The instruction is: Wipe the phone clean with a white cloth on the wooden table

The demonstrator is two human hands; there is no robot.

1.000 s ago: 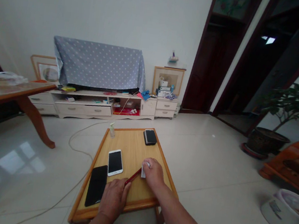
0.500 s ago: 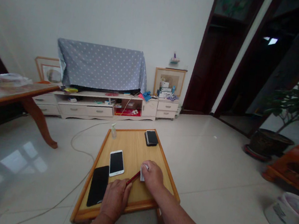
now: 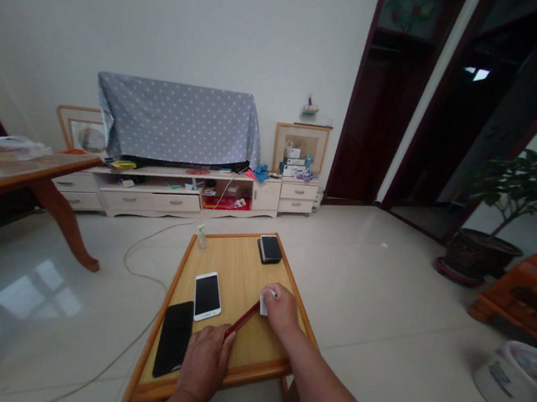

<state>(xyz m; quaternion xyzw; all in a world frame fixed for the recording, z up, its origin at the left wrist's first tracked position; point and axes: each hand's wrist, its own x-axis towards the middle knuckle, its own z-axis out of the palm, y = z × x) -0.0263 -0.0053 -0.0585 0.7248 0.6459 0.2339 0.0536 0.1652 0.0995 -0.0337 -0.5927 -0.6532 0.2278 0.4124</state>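
A slim dark red pen [image 3: 243, 319] slants over the small wooden table [image 3: 237, 256]. My left hand [image 3: 206, 356] is closed on its near end at the table's front edge, next to a black phone [image 3: 174, 339]. My right hand [image 3: 281, 308] pinches a white tissue [image 3: 264, 303] around the pen's far part, and a bit of the far tip shows past the thumb. Left of the pen lies a white phone [image 3: 208, 296] with a dark screen. The fingers under my right hand are hidden.
A small pump bottle [image 3: 201, 238] stands at the table's far left corner, and stacked phones [image 3: 270, 249] lie at the far right. A cable [image 3: 142, 270] runs over the floor. A white bucket [image 3: 515, 384] sits at the right, a larger table [image 3: 52, 168] at the left.
Over the last half second my right hand and the tissue have slid away from my left hand along the pen, baring more of it. The left hand keeps its hold; the view shifts slightly.
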